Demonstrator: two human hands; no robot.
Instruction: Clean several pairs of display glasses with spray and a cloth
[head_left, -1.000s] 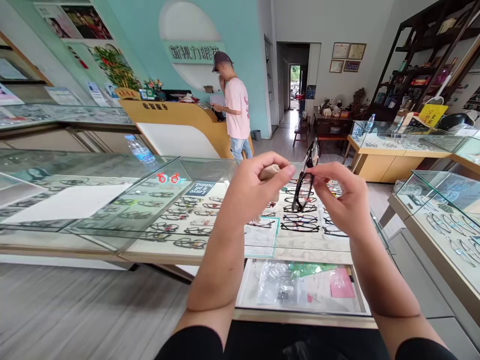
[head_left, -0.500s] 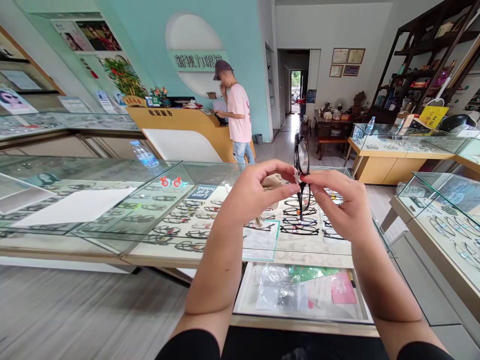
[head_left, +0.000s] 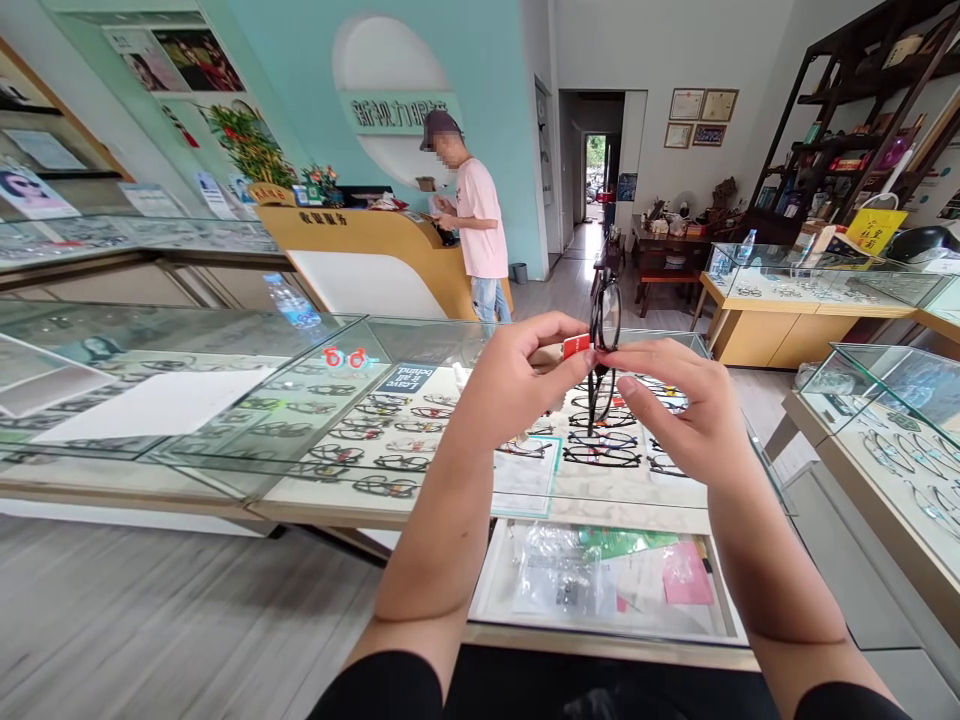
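- Glass display case [head_left: 225,440] in front of the person, rows of eyeglass frames [head_left: 600,455] laid flat inside on a white base; a small dark sign card [head_left: 406,378] stands among them.
- Open drawer [head_left: 487,600] at the case's near edge holds clear plastic bags [head_left: 559,580], a green paper [head_left: 615,541] and a pink paper [head_left: 681,573].
- Water bottle [head_left: 291,300] lies on the glass top, far left side of the case.
- Second glass case [head_left: 892,400] at right, more frames inside. A third one [head_left: 795,290] further back, with a bottle on top.
- Black glasses [head_left: 602,345] held up in the air above the case, between both hands, at centre of view, well apart from the glass top.
- Left hand [head_left: 517,385] pinching: thumb and forefinger pressed together on a small red tag [head_left: 576,345] just beside the glasses' left edge; a beige cloth looks tucked in the palm, mostly hidden.
- Right hand [head_left: 686,410] pinches the glasses near their middle with thumb and forefinger, other fingers loosely curled below.
- Glasses stand on end, one lens above the other, seen nearly edge-on; thin dark rim, clear lenses, upper lens pokes above both hands.
- Person in a pink shirt [head_left: 476,230] stands at the yellow counter [head_left: 375,255] in the back.
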